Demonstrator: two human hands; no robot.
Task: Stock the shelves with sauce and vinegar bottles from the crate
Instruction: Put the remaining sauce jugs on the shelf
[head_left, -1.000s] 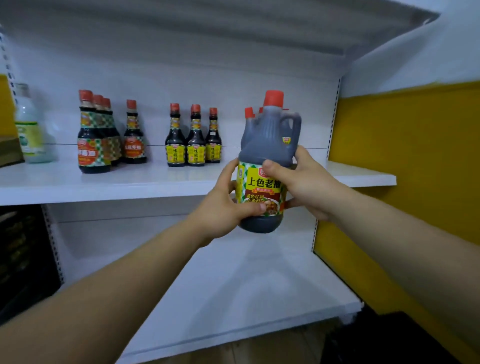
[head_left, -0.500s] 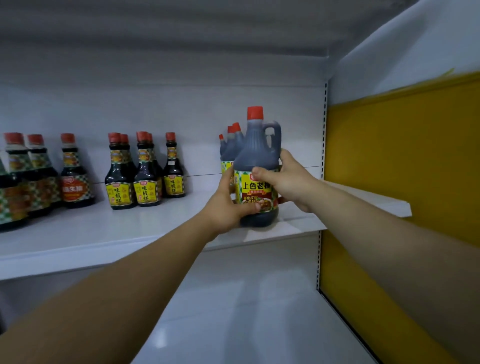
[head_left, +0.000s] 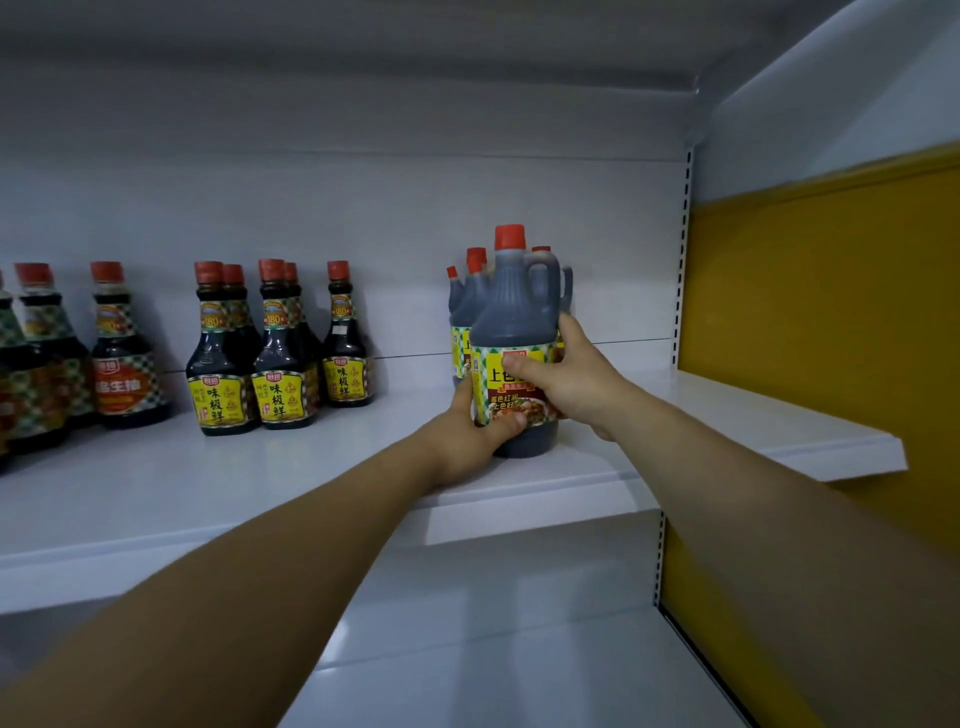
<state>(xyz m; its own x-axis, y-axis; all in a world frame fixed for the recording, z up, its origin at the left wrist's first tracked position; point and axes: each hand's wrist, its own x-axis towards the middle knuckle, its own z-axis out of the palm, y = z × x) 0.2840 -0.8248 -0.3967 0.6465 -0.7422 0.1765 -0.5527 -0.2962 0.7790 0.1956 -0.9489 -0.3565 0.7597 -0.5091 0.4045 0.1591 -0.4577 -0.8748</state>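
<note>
Currently: dark soy sauce jug (head_left: 519, 332), upright, base on or just above shelf (head_left: 727, 415), in front of like jugs (head_left: 464, 301). Grip: left hand (head_left: 467, 434) & right hand (head_left: 569, 382) both wrapped round label. Step: placing. Next, prob.: seat flat, release w/o nudging row.

Right side: yellow wall (head_left: 810, 322), mustard tone, matte. It runs all the way down to the bottom right corner of view; lower part darker, in shadow. Top edge slants upward toward the right, with a narrow band along that edge in a slightly different shade. Above it: white wall (head_left: 841, 104), plain, meeting the yellow along a straight line and reaching the top of view.
</note>
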